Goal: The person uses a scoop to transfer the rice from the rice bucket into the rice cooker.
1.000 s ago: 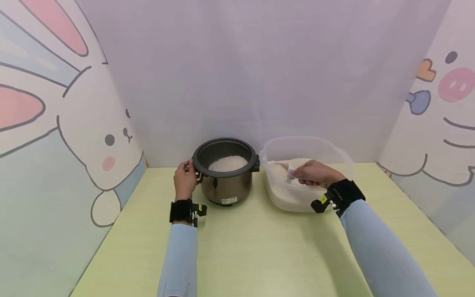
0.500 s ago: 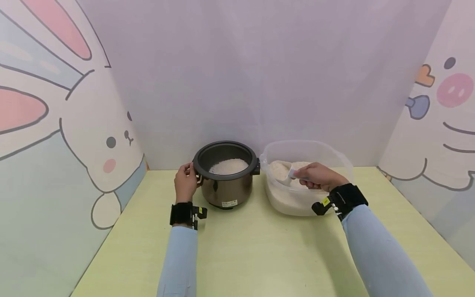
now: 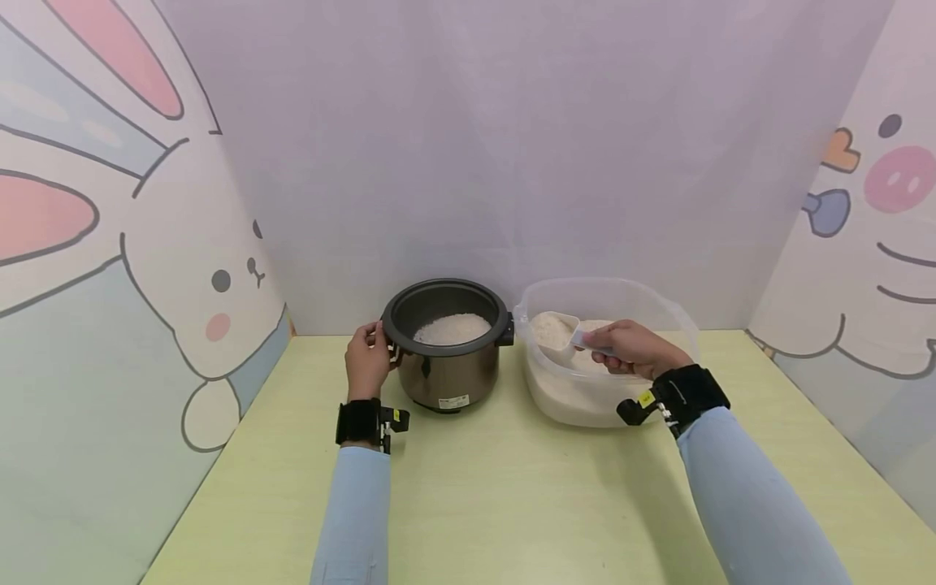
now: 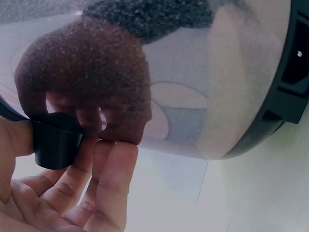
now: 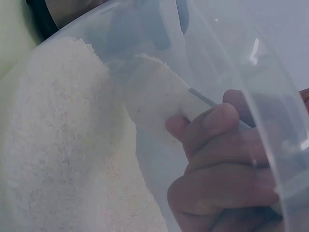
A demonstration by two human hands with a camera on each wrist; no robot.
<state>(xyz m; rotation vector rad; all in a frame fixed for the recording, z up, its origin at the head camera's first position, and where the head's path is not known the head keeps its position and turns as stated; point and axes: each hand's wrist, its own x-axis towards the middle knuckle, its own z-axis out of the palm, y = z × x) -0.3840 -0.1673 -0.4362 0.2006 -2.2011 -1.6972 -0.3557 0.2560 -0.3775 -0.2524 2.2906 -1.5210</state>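
A dark brown rice cooker (image 3: pixel 448 370) stands open against the back wall with white rice (image 3: pixel 453 329) in its pot. My left hand (image 3: pixel 368 361) holds the cooker's left side handle (image 4: pixel 57 145); in the left wrist view the thumb is on one side of the handle and the fingertips meet the glossy cooker wall. Inside a clear plastic bin (image 3: pixel 607 296), my right hand (image 3: pixel 630 348) grips the handle of a white scoop (image 3: pixel 561 353). The scoop is heaped with rice. Through the bin's wall, the right wrist view shows the curled fingers (image 5: pixel 217 159) beside the loose rice (image 5: pixel 63 130).
The bin and cooker stand side by side, with a narrow gap between them. Both are on a pale yellow-green table (image 3: pixel 483 496). A lilac back wall (image 3: pixel 468 146) rises right behind, and printed cartoon panels (image 3: pixel 212 325) flank the table.
The scoop has come up out of the rice, tipped level and now filled. My right hand has turned slightly with it. My left hand stays on the cooker's handle.
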